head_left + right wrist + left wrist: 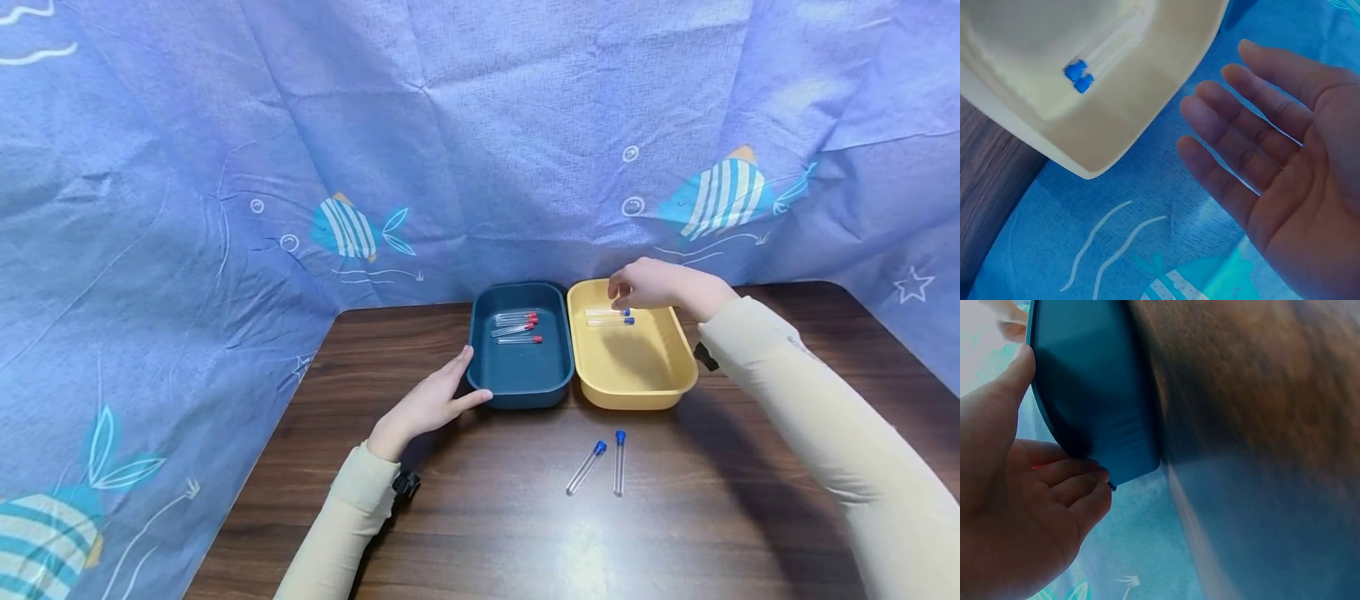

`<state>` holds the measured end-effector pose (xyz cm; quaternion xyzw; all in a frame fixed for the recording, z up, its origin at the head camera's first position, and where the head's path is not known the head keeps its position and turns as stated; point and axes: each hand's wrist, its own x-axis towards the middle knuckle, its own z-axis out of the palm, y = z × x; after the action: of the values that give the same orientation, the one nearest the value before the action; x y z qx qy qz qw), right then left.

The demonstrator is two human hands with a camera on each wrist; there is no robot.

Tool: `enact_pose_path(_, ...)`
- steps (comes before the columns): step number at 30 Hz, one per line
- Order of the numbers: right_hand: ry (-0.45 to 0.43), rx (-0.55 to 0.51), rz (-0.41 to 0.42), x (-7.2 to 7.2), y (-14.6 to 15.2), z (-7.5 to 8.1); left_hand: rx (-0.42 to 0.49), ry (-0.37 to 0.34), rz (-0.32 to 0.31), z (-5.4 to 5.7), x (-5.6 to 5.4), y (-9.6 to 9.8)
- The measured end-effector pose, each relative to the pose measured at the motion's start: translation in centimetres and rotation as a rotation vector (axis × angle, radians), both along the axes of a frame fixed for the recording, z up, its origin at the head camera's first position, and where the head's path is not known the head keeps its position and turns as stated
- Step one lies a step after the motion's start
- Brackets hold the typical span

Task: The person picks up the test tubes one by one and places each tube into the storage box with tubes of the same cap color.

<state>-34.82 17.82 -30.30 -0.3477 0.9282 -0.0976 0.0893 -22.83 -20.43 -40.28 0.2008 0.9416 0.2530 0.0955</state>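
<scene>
My left hand [431, 400] rests against the near left corner of a dark blue tray [521, 392]. In the left wrist view its thumb and fingers touch the tray's rim, fingers spread and loosely bent. Several clear test tubes with red caps [517, 339] lie inside that tray. My right hand [651, 283] hovers over the far part of a yellow tray [637, 400]. Its fingers are relaxed with nothing between them in the right wrist view. Below it, two test tubes with blue caps [1083, 83] lie side by side on the yellow tray's floor.
On the brown wooden table [480, 517], two more blue-capped tubes lie in front of the trays, one slanted tube [585, 469] and one straighter tube [619, 464]. The trays stand side by side. A blue fish-patterned cloth [480, 150] hangs behind the table.
</scene>
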Motion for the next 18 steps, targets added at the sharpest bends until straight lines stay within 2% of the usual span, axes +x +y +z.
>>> enact_pose_path(8,-0.011,-0.061,0.024,2.3,0.4,0.5,0.004,0.005,0.002,0.1,-0.1,0.1)
enact_pose_path(14,0.017,-0.173,0.043,5.1,0.7,0.0,-0.003,-0.007,0.003,0.2,0.0,0.0)
enact_pose_path(18,0.034,-0.194,0.055,6.8,1.1,-0.5,-0.002,-0.012,0.003,0.2,0.1,0.0)
